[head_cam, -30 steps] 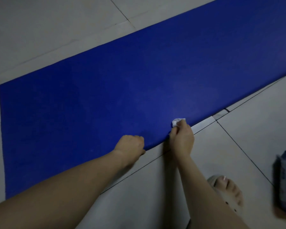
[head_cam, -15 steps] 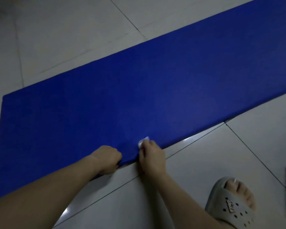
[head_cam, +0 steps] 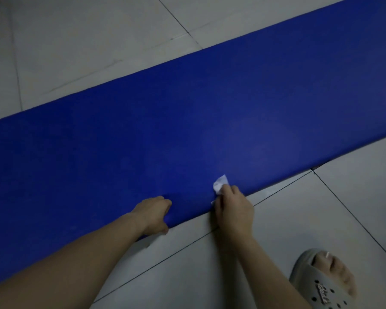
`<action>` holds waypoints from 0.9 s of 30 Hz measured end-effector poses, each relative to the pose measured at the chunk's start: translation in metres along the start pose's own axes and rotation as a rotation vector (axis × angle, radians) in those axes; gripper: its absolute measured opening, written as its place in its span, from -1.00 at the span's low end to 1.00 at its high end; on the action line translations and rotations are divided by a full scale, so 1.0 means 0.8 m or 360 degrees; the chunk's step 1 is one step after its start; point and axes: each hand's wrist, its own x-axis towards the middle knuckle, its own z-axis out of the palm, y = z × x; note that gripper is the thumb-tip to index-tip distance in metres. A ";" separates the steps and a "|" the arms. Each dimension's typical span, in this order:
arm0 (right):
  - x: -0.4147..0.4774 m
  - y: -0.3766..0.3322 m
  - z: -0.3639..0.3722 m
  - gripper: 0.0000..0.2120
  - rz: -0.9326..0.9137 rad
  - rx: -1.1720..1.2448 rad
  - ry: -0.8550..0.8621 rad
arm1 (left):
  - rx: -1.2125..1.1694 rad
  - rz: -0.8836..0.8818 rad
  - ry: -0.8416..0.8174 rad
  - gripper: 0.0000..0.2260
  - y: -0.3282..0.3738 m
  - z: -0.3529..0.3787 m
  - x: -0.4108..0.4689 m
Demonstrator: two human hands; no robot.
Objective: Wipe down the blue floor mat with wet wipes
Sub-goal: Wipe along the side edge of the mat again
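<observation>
A long blue floor mat (head_cam: 210,121) lies diagonally across the pale tiled floor. My left hand (head_cam: 153,214) grips the mat's near edge, fingers curled over the top and thumb under it. Just to its right, my right hand (head_cam: 232,208) holds a small crumpled white wet wipe (head_cam: 220,183) against the mat at the same near edge. Only the wipe's upper part shows above my fingers.
My foot in a grey perforated slipper (head_cam: 323,284) stands on the tiles at the bottom right. Pale floor tiles (head_cam: 87,41) with dark grout lines surround the mat on both long sides.
The view has shifted, so the mat's left end and the pack at the right edge are out of frame. Both hands stay at the mat's near edge, the wipe showing more above my fingers.
</observation>
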 end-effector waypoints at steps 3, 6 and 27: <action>-0.011 -0.020 0.003 -0.89 0.0189 0.0207 0.0046 | 0.0069 0.0006 0.0007 -0.68 0.002 0.002 0.000; -0.053 -0.078 0.040 -0.85 -0.0018 0.0416 -0.0069 | 0.0055 0.0010 0.0020 -0.72 0.009 0.001 -0.001; -0.056 -0.123 0.049 -0.88 -0.0218 0.0229 -0.0469 | -0.0063 0.0039 0.0097 -0.77 0.008 0.003 -0.005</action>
